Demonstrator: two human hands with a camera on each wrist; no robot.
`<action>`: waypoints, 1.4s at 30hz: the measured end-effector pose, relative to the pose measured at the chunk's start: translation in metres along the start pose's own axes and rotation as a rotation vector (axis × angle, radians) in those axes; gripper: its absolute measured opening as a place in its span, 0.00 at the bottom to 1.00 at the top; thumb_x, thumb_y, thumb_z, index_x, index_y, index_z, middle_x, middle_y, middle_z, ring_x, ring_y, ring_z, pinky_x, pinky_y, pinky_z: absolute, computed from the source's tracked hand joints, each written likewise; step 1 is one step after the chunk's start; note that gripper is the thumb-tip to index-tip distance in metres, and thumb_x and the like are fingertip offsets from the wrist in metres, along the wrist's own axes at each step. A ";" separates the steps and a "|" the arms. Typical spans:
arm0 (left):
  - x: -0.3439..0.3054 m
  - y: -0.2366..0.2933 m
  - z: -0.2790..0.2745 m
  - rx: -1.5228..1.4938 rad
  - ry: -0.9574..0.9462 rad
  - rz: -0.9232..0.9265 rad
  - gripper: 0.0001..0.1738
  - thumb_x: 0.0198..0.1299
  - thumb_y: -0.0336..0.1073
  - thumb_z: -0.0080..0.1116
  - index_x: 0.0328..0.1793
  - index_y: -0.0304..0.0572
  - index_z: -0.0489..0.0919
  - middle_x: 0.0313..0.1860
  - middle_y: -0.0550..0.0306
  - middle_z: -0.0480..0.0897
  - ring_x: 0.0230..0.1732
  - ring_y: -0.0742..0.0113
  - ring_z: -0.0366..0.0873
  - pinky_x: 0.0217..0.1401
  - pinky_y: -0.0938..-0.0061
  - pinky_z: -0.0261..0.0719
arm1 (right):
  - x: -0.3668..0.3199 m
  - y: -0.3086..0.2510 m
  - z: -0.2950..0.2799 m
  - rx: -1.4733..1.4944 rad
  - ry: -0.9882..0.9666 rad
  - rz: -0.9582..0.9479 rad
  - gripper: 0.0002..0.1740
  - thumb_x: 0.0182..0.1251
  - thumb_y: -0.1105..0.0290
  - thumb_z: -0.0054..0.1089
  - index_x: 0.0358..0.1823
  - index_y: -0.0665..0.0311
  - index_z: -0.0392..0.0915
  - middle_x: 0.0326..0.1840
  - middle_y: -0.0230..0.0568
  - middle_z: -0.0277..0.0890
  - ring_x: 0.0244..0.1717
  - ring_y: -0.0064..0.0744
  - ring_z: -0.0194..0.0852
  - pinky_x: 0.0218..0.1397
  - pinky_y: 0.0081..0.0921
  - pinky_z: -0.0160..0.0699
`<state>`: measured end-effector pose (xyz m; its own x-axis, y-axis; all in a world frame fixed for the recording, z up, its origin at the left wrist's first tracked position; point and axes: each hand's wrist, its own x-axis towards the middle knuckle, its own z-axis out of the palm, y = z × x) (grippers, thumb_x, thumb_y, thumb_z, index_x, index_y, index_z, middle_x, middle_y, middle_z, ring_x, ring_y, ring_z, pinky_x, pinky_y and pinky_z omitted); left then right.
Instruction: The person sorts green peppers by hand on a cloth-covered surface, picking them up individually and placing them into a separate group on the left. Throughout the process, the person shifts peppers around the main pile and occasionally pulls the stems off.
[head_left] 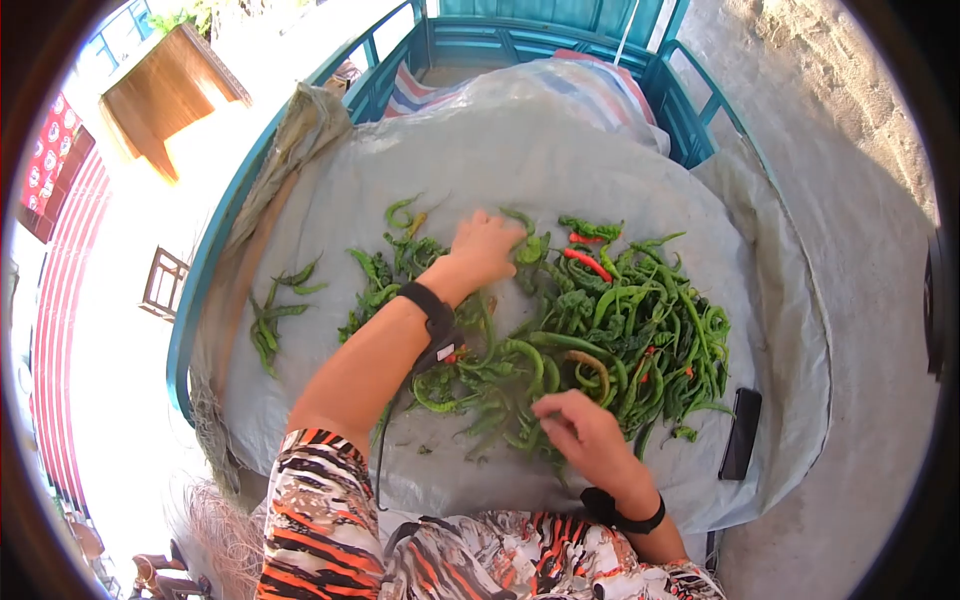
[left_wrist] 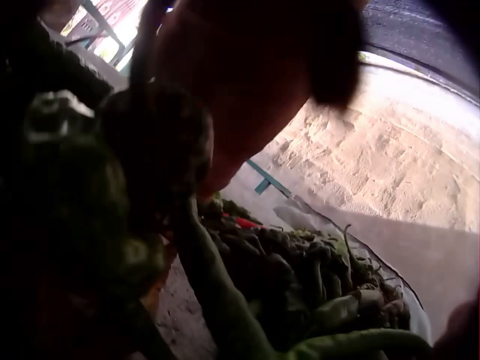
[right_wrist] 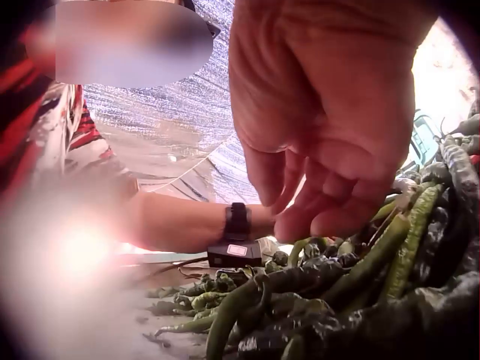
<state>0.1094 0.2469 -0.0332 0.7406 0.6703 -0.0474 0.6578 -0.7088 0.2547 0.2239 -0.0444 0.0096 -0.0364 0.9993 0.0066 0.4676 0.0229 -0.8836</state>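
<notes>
A heap of green chili peppers (head_left: pixel 640 330), with a few red ones (head_left: pixel 588 264) among them, lies on a grey sheet (head_left: pixel 420 160). My left hand (head_left: pixel 485 248) reaches over the far side of the peppers, back up, close beside a green pepper (head_left: pixel 518 216). Its fingertips are blurred and the left wrist view is dark, so I cannot tell whether it holds anything. My right hand (head_left: pixel 590 435) hovers at the near edge of the heap. In the right wrist view its fingers (right_wrist: pixel 334 214) are loosely bent above the peppers (right_wrist: pixel 360 262), holding nothing.
A black phone (head_left: pixel 740 434) lies on the sheet at right. A small group of peppers (head_left: pixel 268 325) sits apart at left. The blue metal cart (head_left: pixel 480 40) has raised sides, with a striped cloth (head_left: pixel 610 80) at its far end.
</notes>
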 end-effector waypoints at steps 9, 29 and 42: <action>0.018 -0.034 0.041 -0.051 0.050 0.228 0.12 0.52 0.31 0.64 0.44 0.42 0.82 0.49 0.47 0.78 0.55 0.42 0.74 0.55 0.54 0.76 | -0.015 0.006 -0.002 -0.022 0.032 -0.030 0.10 0.67 0.78 0.63 0.49 0.62 0.82 0.42 0.39 0.81 0.38 0.31 0.82 0.41 0.25 0.79; -0.105 0.010 -0.068 -0.997 0.257 -0.075 0.07 0.64 0.25 0.58 0.47 0.34 0.80 0.40 0.60 0.82 0.39 0.73 0.79 0.41 0.74 0.82 | 0.028 -0.020 0.004 0.084 0.166 -0.076 0.14 0.68 0.83 0.58 0.53 0.65 0.79 0.44 0.31 0.74 0.34 0.18 0.74 0.38 0.18 0.73; -0.110 -0.007 -0.079 -0.883 0.281 -0.136 0.13 0.63 0.25 0.55 0.54 0.36 0.79 0.50 0.54 0.85 0.49 0.66 0.82 0.44 0.70 0.83 | 0.004 -0.002 0.001 0.041 0.097 -0.021 0.12 0.68 0.82 0.59 0.51 0.66 0.80 0.43 0.33 0.77 0.36 0.21 0.76 0.41 0.20 0.76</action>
<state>0.0127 0.1952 0.0464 0.5291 0.8453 0.0750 0.3088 -0.2741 0.9108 0.2217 -0.0401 0.0113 0.0406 0.9968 0.0691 0.4314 0.0449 -0.9010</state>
